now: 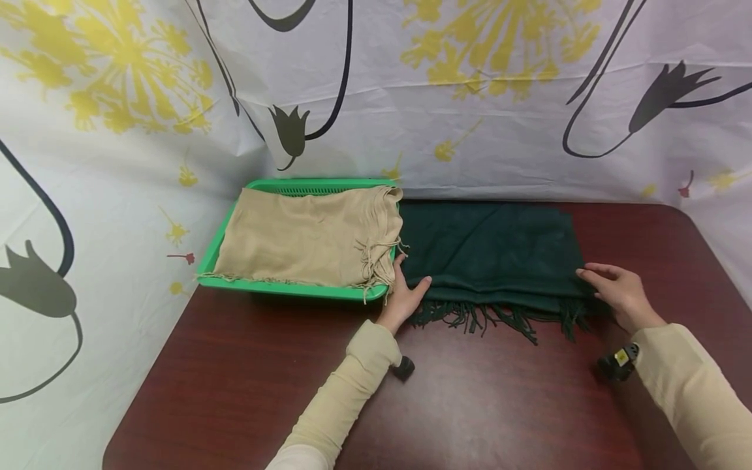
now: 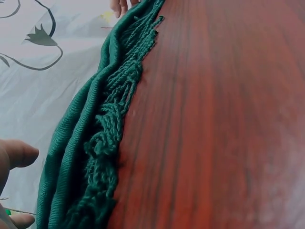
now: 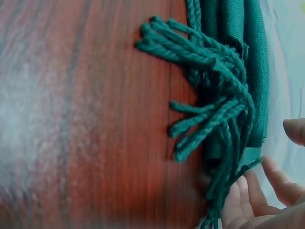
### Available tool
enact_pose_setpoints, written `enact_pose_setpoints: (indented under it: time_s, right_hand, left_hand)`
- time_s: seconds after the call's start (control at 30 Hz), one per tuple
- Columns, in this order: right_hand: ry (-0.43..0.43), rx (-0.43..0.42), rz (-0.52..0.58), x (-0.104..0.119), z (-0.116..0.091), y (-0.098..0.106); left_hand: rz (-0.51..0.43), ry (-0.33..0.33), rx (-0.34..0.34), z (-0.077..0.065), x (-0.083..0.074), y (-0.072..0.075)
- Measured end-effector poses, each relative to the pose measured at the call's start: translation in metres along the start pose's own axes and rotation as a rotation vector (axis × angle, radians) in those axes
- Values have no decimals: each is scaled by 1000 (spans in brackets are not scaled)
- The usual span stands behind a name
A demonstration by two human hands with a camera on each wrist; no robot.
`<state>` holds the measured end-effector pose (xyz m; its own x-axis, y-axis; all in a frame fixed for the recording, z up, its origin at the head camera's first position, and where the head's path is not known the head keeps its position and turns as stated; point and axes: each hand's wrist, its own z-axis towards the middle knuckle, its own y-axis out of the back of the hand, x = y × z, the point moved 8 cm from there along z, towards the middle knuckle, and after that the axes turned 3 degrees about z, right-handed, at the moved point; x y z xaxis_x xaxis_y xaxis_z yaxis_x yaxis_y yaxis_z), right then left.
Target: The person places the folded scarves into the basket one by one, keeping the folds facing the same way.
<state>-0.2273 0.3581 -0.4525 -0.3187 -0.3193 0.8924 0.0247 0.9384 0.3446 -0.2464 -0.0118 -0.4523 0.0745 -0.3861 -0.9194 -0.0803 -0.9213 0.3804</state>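
Note:
A dark green fringed scarf (image 1: 487, 245) lies folded on the table, its tassels (image 1: 464, 313) spilling toward the front. My left hand (image 1: 404, 299) is at the scarf's left end, beside the basket, thumb spread from the fingers. In the left wrist view only part of that hand (image 2: 16, 155) shows, near the folded edges. At the scarf's right end is my right hand (image 1: 624, 297). Seen from the right wrist, its fingertips touch the scarf's corner and a tassel strand, while the thumb (image 3: 295, 131) stands well apart from them.
To the left a green plastic basket (image 1: 294, 289) holds a folded beige scarf (image 1: 305, 235), whose fringe hangs over the rim near my left hand. The reddish-brown table (image 1: 499, 405) extends in front. A patterned white cloth (image 1: 364, 85) hangs behind and at the sides.

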Motion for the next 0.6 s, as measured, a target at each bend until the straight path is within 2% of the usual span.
enact_pose_setpoints:
  time_s: [0.2, 0.4, 0.6]
  right_hand:
    - [-38, -6, -157, -1, -1, -2]
    - [-24, 35, -192, 2, 0, -8]
    - [-12, 37, -205, 1, 2, -9]
  left_hand:
    - [-37, 21, 26, 0, 2, -2]
    - [-63, 28, 33, -1, 1, -2]
    - [-103, 18, 27, -1, 1, -2]
